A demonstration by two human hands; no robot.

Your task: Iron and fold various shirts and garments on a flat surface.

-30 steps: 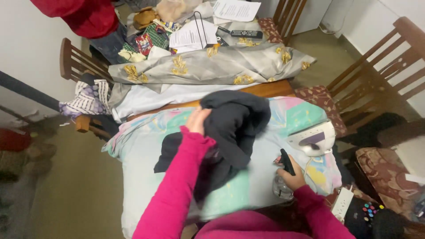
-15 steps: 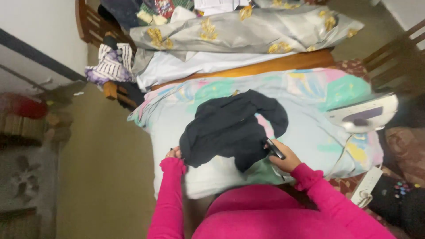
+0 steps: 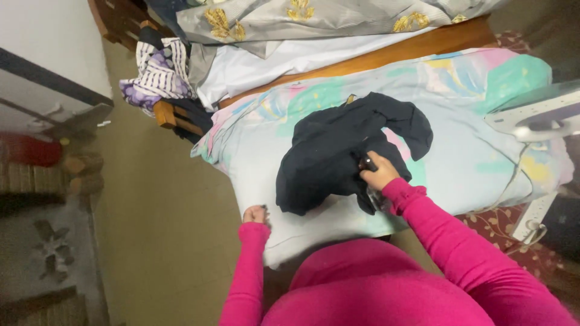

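A crumpled dark garment (image 3: 332,151) lies on a pastel patterned sheet (image 3: 465,163) that covers the table. My right hand (image 3: 379,176) rests on the garment's near edge and grips a clear spray bottle (image 3: 377,199) with a black trigger head. The bottle hangs partly hidden below my hand. My left hand (image 3: 255,214) is a closed fist at the sheet's near left edge, a little left of the garment and not touching it. I see nothing held in it. Both sleeves are bright pink.
A white iron (image 3: 538,115) stands at the right edge of the sheet, with its cord trailing down. Grey cloth with gold motifs (image 3: 314,18) and white cloth (image 3: 272,66) lie on the far side of the table. A striped cloth (image 3: 158,75) hangs over a wooden chair at left.
The garment was lifted a second ago and now lies flat on the sheet. My left hand let go of it and drew back to the sheet's edge. My right hand brought the spray bottle onto the garment.
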